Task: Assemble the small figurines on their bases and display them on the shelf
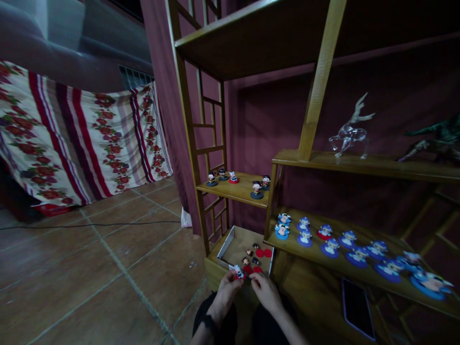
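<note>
My left hand [229,288] is closed around a small white figurine [238,271], held over the near edge of a shallow cardboard box [225,246]. Close beside it, my right hand [265,290] has its fingers bent together near the figurine's red underside; whatever they pinch is too small to make out. Inside the box lie several dark-haired figurines [249,252] and red discs [263,252]. On the small shelf [240,191] above stand several dark-haired figurines on dark bases [256,189] and a white one on a red base [234,178].
A lower right shelf [285,243] carries several blue-and-white figurines [330,247]. Below it lies a phone [358,307]. A clear deer ornament [350,132] stands on the higher shelf. A cable [136,224] crosses the tiled floor [108,268] at left.
</note>
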Demonstrator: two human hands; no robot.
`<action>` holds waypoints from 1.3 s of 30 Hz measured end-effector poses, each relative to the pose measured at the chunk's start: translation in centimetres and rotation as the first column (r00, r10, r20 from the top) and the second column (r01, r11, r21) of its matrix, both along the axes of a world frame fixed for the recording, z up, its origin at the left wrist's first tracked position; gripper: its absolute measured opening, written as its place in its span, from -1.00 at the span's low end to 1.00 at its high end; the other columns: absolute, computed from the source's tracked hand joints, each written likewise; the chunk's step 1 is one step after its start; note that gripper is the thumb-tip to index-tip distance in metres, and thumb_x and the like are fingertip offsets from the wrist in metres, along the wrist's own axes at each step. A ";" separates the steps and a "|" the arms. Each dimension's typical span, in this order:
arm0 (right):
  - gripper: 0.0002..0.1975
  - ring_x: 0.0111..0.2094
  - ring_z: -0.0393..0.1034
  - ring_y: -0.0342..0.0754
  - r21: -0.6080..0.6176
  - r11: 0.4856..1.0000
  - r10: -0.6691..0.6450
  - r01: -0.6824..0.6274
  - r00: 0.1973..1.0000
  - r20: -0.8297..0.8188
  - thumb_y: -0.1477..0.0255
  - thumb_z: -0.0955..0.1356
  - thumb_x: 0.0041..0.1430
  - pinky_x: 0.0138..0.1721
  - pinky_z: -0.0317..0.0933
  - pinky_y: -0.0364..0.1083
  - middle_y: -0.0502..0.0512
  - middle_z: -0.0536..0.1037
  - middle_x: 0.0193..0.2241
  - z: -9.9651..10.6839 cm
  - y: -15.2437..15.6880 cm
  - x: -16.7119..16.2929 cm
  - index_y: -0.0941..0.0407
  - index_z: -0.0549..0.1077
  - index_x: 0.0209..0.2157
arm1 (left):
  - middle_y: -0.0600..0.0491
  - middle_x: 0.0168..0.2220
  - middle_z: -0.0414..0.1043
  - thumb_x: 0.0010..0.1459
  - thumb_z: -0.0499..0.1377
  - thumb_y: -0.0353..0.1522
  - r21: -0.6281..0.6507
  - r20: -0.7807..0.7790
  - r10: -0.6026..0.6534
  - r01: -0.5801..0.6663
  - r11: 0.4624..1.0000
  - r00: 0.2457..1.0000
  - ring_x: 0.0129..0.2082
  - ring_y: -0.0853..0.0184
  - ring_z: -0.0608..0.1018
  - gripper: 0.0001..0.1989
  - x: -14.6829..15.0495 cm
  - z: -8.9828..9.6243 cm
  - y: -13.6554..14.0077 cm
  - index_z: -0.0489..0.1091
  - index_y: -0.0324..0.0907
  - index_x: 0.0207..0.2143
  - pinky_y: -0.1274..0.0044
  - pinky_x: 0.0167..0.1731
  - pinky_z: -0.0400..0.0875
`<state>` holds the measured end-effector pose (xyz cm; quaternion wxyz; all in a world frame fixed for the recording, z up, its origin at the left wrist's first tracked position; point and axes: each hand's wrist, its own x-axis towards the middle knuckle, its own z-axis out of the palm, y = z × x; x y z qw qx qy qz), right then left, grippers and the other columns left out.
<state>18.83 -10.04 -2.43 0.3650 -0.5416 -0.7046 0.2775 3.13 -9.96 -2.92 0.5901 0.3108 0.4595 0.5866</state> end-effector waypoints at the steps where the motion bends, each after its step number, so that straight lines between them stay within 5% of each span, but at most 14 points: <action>1: -0.75 -0.26 0.47 -0.03 0.011 1.000 0.005 -0.005 1.000 0.002 0.38 0.22 0.08 -0.18 0.25 -0.10 0.04 0.58 -0.31 0.0 -0.2 0.1 -0.02 0.51 -0.29 | 0.08 -0.52 0.44 -0.47 0.36 -0.43 0.001 0.021 -0.020 0.020 1.000 1.000 -0.54 0.37 0.44 -0.63 0.0 -0.1 0.0 0.43 -0.20 -0.45 0.55 -0.48 0.30; 6: -0.75 -0.29 0.47 -0.05 0.049 0.999 0.022 -0.022 1.000 0.007 0.40 0.21 0.09 -0.20 0.26 -0.12 0.04 0.57 -0.32 0.0 -0.8 0.4 -0.02 0.50 -0.29 | 0.07 -0.47 0.47 -0.52 0.38 -0.46 0.013 0.071 0.058 -0.059 0.998 0.996 -0.48 0.34 0.48 -0.58 -0.3 -0.2 -0.3 0.39 -0.19 -0.45 0.55 -0.46 0.32; 10: -0.73 -0.28 0.47 -0.06 0.044 0.997 0.066 -0.069 0.996 0.058 0.41 0.19 0.10 -0.20 0.26 -0.13 0.03 0.56 -0.31 -0.4 -1.2 0.5 -0.04 0.49 -0.28 | 0.04 -0.41 0.49 -0.42 0.39 -0.38 0.095 0.016 0.111 -0.112 0.989 0.994 -0.42 0.32 0.51 -0.57 -1.1 2.7 -0.4 0.40 -0.20 -0.38 0.54 -0.41 0.34; 14: -0.70 -0.26 0.47 -0.04 0.049 0.994 0.092 -0.097 0.990 0.104 0.43 0.18 0.11 -0.18 0.25 -0.11 0.02 0.56 -0.27 -1.1 -1.7 0.7 -0.08 0.49 -0.23 | 0.00 -0.37 0.50 -0.38 0.39 -0.37 0.218 -0.114 0.174 -0.147 0.965 0.978 -0.38 0.32 0.51 -0.58 -2.4 9.3 -0.2 0.39 -0.22 -0.37 0.52 -0.30 0.34; 21: -0.69 -0.14 0.43 -0.04 0.085 0.990 0.088 -0.110 0.970 0.225 0.44 0.16 0.16 -0.07 0.20 -0.11 0.01 0.54 -0.16 -2.0 -2.7 0.7 -0.06 0.46 -0.17 | 0.03 -0.32 0.47 -0.27 0.36 -0.37 0.517 -0.214 0.271 -0.126 0.847 0.939 -0.32 0.32 0.51 -0.58 -3.9 23.2 0.1 0.34 -0.20 -0.28 0.48 -0.24 0.36; 25: -0.69 -0.15 0.43 -0.05 0.107 0.988 0.070 -0.108 0.949 0.309 0.46 0.15 0.18 -0.08 0.21 -0.10 0.01 0.53 -0.15 -2.1 -2.8 0.5 -0.04 0.44 -0.16 | 0.04 -0.29 0.46 -0.26 0.35 -0.37 0.630 -0.243 0.314 -0.097 0.771 0.918 -0.28 0.35 0.50 -0.57 -3.5 28.3 1.4 0.31 -0.20 -0.28 0.47 -0.18 0.34; 35: -0.73 -0.23 0.44 -0.10 0.225 0.971 -0.005 -0.083 0.930 0.368 0.48 0.17 0.19 -0.16 0.21 -0.14 -0.04 0.55 -0.26 -2.9 -2.7 0.2 -0.04 0.46 -0.24 | 0.05 -0.40 0.45 -0.33 0.35 -0.38 0.638 -0.308 0.328 -0.062 0.767 0.893 -0.40 0.37 0.49 -0.59 -1.7 31.8 7.8 0.30 -0.24 -0.36 0.53 -0.35 0.36; 39: -0.73 -0.28 0.45 -0.12 0.262 0.962 -0.026 -0.080 0.925 0.378 0.48 0.16 0.21 -0.20 0.20 -0.16 -0.04 0.56 -0.32 -2.9 -2.5 0.0 -0.03 0.46 -0.28 | 0.09 -0.48 0.44 -0.33 0.36 -0.41 0.577 -0.382 0.264 0.006 0.816 0.886 -0.51 0.40 0.47 -0.60 -0.7 32.3 10.7 0.29 -0.23 -0.38 0.56 -0.46 0.36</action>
